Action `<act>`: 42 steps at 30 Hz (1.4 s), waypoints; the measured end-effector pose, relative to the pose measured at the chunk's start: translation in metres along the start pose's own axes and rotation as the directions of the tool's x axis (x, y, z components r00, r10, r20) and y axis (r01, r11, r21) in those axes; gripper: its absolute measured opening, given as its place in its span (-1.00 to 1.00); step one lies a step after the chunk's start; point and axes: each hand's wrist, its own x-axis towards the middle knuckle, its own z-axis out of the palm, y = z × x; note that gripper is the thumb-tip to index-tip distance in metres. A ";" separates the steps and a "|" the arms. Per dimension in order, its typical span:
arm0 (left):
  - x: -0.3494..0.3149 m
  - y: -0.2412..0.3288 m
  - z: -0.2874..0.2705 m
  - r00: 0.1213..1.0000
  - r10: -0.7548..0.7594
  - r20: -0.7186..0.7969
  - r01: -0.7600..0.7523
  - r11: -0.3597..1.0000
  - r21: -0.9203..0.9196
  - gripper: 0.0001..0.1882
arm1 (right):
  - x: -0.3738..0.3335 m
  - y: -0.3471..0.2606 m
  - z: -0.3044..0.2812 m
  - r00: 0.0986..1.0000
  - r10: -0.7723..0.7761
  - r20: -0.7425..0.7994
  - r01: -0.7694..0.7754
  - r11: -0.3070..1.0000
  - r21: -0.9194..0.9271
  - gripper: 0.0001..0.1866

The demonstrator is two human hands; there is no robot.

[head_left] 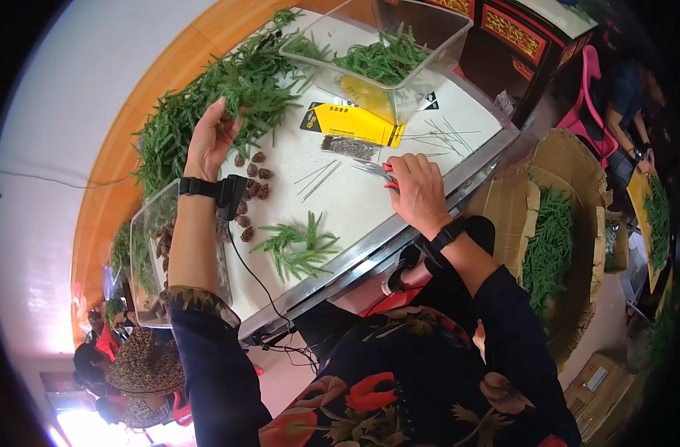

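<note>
Nearest me is the floral shirt (pixel 373 391). The right hand (pixel 418 190) grips red-handled pliers (pixel 373 168); the left hand (pixel 212 139) is at the green sprig heap (pixel 172 123), gripping or not, I cannot tell. One sprig bunch (pixel 286 240) lies apart; pinecones (pixel 263 191) and wires (pixel 321 182) look unused: I judge much is left.
</note>
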 end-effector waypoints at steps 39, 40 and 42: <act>-0.044 -0.078 0.092 0.884 0.058 0.465 -0.349 -0.580 0.736 -0.63 | -0.003 0.004 0.003 0.998 0.054 0.014 -0.054 0.998 0.032 -0.57; -0.042 -0.078 0.092 0.884 0.057 0.464 -0.349 -0.581 0.735 -0.63 | -0.003 0.004 0.002 0.998 0.055 0.014 -0.056 0.998 0.034 -0.57; -0.037 -0.077 0.090 0.973 -0.074 0.221 -0.224 -0.559 0.799 -0.67 | -0.002 0.005 0.001 0.998 0.054 0.021 -0.055 0.998 0.031 -0.57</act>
